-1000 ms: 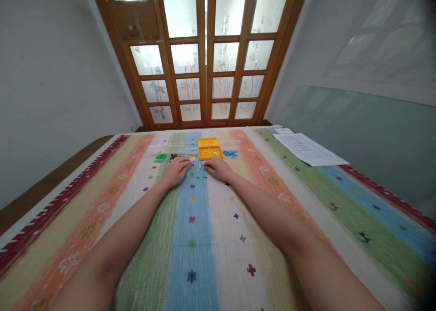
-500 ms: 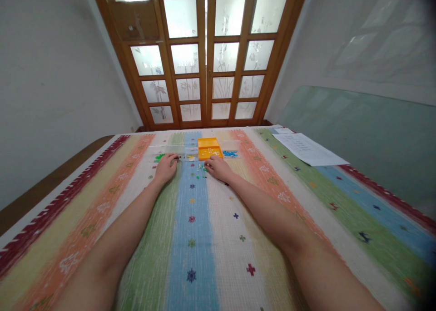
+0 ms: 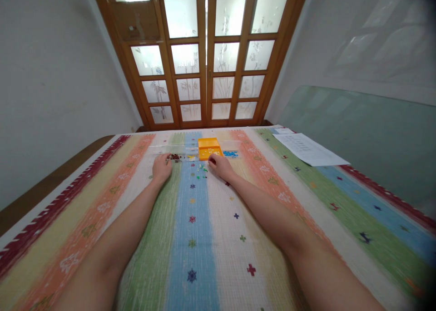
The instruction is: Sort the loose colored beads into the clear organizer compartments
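My left hand (image 3: 162, 167) rests at the left part of a clear plastic tray (image 3: 158, 147), over the spot where green pieces lay. Its fingers are curled and closed; what they hold is hidden. Just right of it lies a pile of dark brown-red small pieces (image 3: 175, 157), then a few yellow ones (image 3: 191, 157). My right hand (image 3: 220, 165) is at the front edge of an open orange-yellow box (image 3: 209, 142) with small white pieces (image 3: 214, 151) in it. Its fingers are pinched together, any content too small to see. Scattered green bits (image 3: 202, 168) lie left of it.
Blue small pieces (image 3: 230, 154) sit in the clear tray right of the box. A printed paper sheet (image 3: 308, 149) lies farther right on the striped tablecloth (image 3: 194, 252). Wooden doors with glass panes (image 3: 189, 59) stand beyond the table.
My left hand has shifted left, uncovering the dark brown-red pile and covering the green pieces. My right hand has moved slightly right and up, away from the scattered green bits.
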`<state>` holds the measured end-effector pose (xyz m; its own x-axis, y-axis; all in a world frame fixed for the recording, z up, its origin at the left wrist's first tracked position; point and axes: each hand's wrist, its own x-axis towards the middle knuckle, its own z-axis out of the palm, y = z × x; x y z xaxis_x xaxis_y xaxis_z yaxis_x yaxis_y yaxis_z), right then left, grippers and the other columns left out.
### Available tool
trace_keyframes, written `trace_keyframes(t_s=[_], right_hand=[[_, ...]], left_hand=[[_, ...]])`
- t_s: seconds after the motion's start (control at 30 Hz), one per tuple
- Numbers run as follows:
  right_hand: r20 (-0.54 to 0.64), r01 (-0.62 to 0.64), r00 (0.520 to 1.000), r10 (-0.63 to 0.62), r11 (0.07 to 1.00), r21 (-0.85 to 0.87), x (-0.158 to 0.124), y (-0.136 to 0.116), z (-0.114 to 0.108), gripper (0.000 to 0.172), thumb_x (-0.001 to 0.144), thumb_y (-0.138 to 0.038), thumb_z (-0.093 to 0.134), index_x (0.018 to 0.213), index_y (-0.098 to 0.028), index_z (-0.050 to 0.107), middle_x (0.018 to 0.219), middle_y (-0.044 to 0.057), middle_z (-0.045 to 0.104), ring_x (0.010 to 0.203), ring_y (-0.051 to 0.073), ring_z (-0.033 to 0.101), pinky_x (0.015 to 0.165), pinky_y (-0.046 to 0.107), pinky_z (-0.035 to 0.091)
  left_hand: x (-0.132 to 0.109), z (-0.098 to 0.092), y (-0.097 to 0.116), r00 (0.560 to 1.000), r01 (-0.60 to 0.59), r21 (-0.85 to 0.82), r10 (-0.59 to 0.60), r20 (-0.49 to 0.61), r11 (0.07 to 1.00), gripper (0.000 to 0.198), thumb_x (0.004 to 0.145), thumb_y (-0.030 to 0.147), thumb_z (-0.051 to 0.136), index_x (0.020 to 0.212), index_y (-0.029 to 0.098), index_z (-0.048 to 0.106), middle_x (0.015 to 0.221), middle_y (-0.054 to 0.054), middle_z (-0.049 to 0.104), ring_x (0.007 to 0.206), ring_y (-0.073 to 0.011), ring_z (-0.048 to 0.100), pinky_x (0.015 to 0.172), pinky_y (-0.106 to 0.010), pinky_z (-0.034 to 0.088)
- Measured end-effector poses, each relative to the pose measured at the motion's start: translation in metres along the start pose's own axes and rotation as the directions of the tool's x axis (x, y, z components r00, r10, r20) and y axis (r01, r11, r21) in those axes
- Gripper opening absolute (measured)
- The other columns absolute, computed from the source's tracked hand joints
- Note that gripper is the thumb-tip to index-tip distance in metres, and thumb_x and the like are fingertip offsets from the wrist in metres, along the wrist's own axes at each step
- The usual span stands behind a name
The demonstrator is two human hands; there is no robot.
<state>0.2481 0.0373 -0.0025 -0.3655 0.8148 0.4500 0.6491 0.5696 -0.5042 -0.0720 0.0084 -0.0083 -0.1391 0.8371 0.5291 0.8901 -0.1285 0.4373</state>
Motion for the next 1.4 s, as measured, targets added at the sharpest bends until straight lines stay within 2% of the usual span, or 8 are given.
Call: trace_keyframes(t_s=[0.17,0.4,0.6,0.77,0.87,1.13,1.27,1.4], right_hand=[[-0.116,-0.072,0.989,0.089,0.988,0.140,0.004,0.014,0.002,0.013,0.089,-0.018,0.057,0.092,-0.019,0.069,0.089,0.003,0.072,0.079,0.018,0.062,0.074,0.028,0.044],[-0.215,-0.214,0.933,0.287,0.927,0.307,0.012,0.028,0.003,0.019,0.088,-0.020,0.058,0.100,-0.019,0.073,0.103,0.008,0.077,0.093,0.021,0.069,0.090,0.036,0.053],[-0.211,-0.158,0.941,0.264,0.896,0.415,0.016,0.032,0.005,0.040,0.090,-0.018,0.056,0.129,-0.022,0.067,0.117,0.008,0.075,0.103,0.019,0.071,0.099,0.039,0.055],[-0.212,-0.157,0.945,0.248,0.916,0.369,0.013,0.029,0.005,0.028,0.090,-0.017,0.054,0.112,-0.019,0.072,0.116,0.009,0.076,0.105,0.021,0.070,0.103,0.039,0.052],[-0.202,-0.160,0.949,0.244,0.920,0.359,0.011,0.026,0.004,0.025,0.090,-0.019,0.054,0.107,-0.018,0.073,0.111,0.008,0.077,0.102,0.021,0.070,0.101,0.038,0.052],[-0.185,-0.168,0.954,0.235,0.934,0.316,0.009,0.021,0.002,0.023,0.091,-0.020,0.054,0.101,-0.019,0.075,0.106,0.007,0.077,0.099,0.021,0.069,0.097,0.037,0.052],[-0.201,-0.150,0.954,0.221,0.935,0.321,0.009,0.023,0.004,0.022,0.091,-0.020,0.055,0.100,-0.019,0.075,0.105,0.007,0.077,0.098,0.021,0.069,0.096,0.036,0.052],[-0.214,-0.138,0.953,0.215,0.936,0.324,0.009,0.023,0.005,0.022,0.091,-0.021,0.055,0.098,-0.019,0.076,0.103,0.006,0.078,0.097,0.021,0.069,0.095,0.036,0.052]], left_hand=[[-0.003,0.001,0.012,0.988,-0.129,-0.055,0.132,0.075,0.990,0.034,0.093,0.020,0.050,0.120,0.020,0.071,0.116,-0.010,0.072,0.110,-0.0271,0.062,0.104,-0.046,0.047],[-0.017,-0.004,0.051,0.912,-0.348,-0.108,0.363,0.189,0.931,0.037,0.096,0.023,0.052,0.129,0.021,0.068,0.119,-0.011,0.069,0.116,-0.0284,0.058,0.107,-0.049,0.046],[-0.032,-0.010,0.087,0.769,-0.520,-0.208,0.560,0.309,0.829,0.038,0.098,0.026,0.054,0.134,0.025,0.066,0.127,-0.009,0.067,0.123,-0.0277,0.055,0.112,-0.048,0.044],[-0.038,-0.017,0.105,0.635,-0.595,-0.317,0.674,0.379,0.739,0.036,0.099,0.023,0.051,0.130,0.027,0.069,0.131,-0.007,0.067,0.127,-0.0259,0.055,0.116,-0.047,0.042],[-0.041,-0.020,0.110,0.580,-0.609,-0.358,0.706,0.407,0.708,0.035,0.100,0.022,0.049,0.127,0.027,0.071,0.132,-0.005,0.068,0.132,-0.0254,0.052,0.119,-0.047,0.040],[-0.043,-0.018,0.111,0.535,-0.608,-0.396,0.723,0.436,0.688,0.038,0.101,0.022,0.047,0.130,0.025,0.071,0.132,-0.005,0.070,0.133,-0.0255,0.052,0.119,-0.047,0.039],[-0.041,-0.019,0.112,0.514,-0.613,-0.414,0.738,0.438,0.673,0.037,0.102,0.021,0.046,0.126,0.026,0.073,0.128,-0.005,0.071,0.129,-0.0244,0.055,0.117,-0.046,0.041],[-0.042,-0.017,0.113,0.521,-0.615,-0.405,0.734,0.435,0.676,0.036,0.102,0.020,0.046,0.123,0.025,0.074,0.126,-0.005,0.072,0.126,-0.0239,0.056,0.116,-0.045,0.042]])
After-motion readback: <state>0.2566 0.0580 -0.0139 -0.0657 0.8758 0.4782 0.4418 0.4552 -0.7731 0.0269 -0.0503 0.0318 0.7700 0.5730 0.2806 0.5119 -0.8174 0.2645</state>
